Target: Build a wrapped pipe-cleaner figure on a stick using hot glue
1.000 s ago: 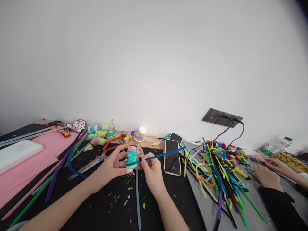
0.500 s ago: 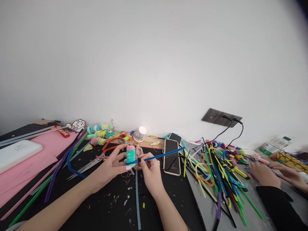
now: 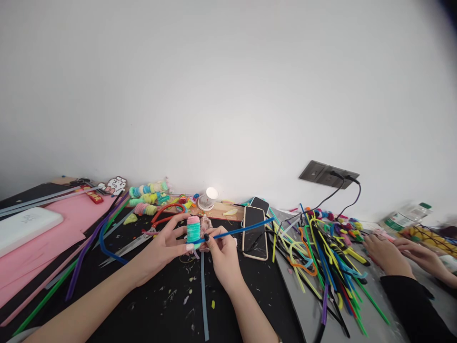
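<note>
My left hand [image 3: 170, 242] grips a small upright roll of wound pipe cleaner [image 3: 193, 230], pink on top and turquoise below, between thumb and fingers. A dark blue pipe cleaner [image 3: 246, 230] runs across the roll's lower part and sticks out to the right. My right hand [image 3: 224, 250] pinches this blue strand close to the roll. Behind the fingers sits a pale pinkish-brown object [image 3: 206, 225], partly hidden, its kind unclear. Orange-handled scissors [image 3: 134, 247] lie left of my left hand. A grey-blue pipe cleaner [image 3: 204, 300] lies on the black mat below the hands.
Finished fuzzy rolls [image 3: 146, 190] lie along the wall, beside a paper cup [image 3: 208, 198]. Two phones, the nearer one pale-cased [image 3: 254, 233], rest right of my hands. A heap of coloured pipe cleaners [image 3: 328, 262] covers the grey surface. At far right, another person's hands [image 3: 389, 257] are at work.
The blue pipe cleaner's short end at the roll's left side no longer sticks out; it lies closer against the roll. The other person's hands have shifted slightly left.
</note>
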A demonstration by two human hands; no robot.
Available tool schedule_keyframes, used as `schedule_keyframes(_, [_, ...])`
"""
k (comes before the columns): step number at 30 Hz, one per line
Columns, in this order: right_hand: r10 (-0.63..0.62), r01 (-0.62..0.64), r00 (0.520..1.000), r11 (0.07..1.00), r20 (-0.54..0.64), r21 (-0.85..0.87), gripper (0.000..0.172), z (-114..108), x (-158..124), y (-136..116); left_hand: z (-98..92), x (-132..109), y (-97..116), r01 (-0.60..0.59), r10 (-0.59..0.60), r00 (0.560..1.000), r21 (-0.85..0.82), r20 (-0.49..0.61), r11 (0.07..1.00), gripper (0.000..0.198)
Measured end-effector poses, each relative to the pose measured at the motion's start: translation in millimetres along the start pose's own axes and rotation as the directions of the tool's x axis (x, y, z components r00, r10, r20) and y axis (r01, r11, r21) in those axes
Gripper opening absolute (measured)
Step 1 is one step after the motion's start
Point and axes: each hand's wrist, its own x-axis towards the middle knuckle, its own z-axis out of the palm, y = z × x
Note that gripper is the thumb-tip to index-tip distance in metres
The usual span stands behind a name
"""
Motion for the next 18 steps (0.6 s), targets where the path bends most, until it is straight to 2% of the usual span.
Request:
schedule_keyframes(8, [-0.011, 0.011, 1.0, 1.0, -0.018, -0.017, 0.02, 2.5, 0.1, -5.6, 0.5, 1.1, -2.2, -0.001, 0.0, 0.999, -0.015, -0.044, 1.0, 0.063])
schedule_keyframes(18, [-0.012, 0.011, 1.0, 0.999, -0.023, -0.053, 0.019, 1.6, 0.5, -5.8, -0.8, -1.6, 1.0, 0.032, -0.031, 0.999, 0.032, -0.037, 0.999, 0.061])
